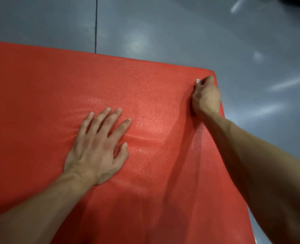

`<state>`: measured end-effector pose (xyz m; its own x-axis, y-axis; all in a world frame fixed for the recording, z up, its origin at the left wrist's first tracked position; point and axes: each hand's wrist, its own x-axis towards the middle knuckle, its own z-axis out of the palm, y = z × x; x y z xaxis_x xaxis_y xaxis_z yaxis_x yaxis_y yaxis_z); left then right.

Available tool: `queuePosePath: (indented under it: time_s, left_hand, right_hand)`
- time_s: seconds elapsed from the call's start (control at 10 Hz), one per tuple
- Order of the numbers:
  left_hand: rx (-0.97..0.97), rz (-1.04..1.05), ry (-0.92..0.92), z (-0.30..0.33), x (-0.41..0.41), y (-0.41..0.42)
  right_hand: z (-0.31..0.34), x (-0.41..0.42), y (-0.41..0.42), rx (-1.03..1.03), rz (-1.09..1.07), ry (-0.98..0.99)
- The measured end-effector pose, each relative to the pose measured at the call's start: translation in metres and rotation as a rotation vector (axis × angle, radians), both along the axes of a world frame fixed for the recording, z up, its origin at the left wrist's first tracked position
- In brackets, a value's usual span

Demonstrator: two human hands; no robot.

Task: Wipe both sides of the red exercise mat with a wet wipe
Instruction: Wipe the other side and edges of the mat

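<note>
Mat (40, 103): right hand (206, 97) pinches wipe (198, 81) at far corner; left hand (99, 147) spread flat nearer. Underside likely unwiped.

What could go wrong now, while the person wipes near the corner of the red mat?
The wet wipe is bunched small in the right hand at the far right corner of the red mat, so a stroke may slip off onto the grey floor and pick up dirt. A crease shows beside the left hand, which presses flat; wiping across it may leave parts uncleaned. The mat looks damp there, so the palm could slide.
</note>
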<state>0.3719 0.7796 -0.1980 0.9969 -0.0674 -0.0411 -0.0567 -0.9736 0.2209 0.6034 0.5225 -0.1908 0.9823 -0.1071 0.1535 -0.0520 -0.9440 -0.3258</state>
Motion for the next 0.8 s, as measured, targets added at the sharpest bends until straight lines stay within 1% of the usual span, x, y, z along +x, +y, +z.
queuePosePath:
  time_s: [0.1, 0.2, 0.3, 0.4, 0.5, 0.6, 0.7, 0.8]
  left_hand:
    - [0.007, -0.003, -0.002, 0.001, 0.000, -0.001]
    - [0.008, 0.001, -0.003, 0.003, 0.000, -0.001]
    - [0.002, 0.003, -0.017, 0.002, 0.000, -0.001]
    - [-0.002, 0.003, -0.015, 0.000, 0.000, -0.001]
    - [0.005, 0.003, -0.008, 0.001, -0.001, 0.000]
    - [0.009, 0.008, -0.008, 0.002, 0.000, -0.001]
    - [0.007, 0.007, -0.012, 0.001, 0.000, 0.000]
    - [-0.011, 0.010, -0.037, 0.000, -0.002, -0.001]
  right_hand:
    - [0.002, -0.027, 0.043, 0.038, 0.161, -0.034]
    - [0.003, -0.069, 0.080, -0.090, 0.668, -0.083]
    - [0.006, -0.050, 0.049, -0.183, 0.613, -0.135]
    - [0.012, -0.021, -0.002, -0.203, 0.185, -0.060]
    - [0.012, -0.037, 0.017, -0.191, 0.262, -0.020]
    - [0.015, -0.081, 0.059, -0.093, 0.693, 0.019]
    - [0.018, -0.084, 0.041, -0.246, 0.830, -0.044]
    - [0.019, -0.041, -0.021, -0.291, 0.337, 0.012]
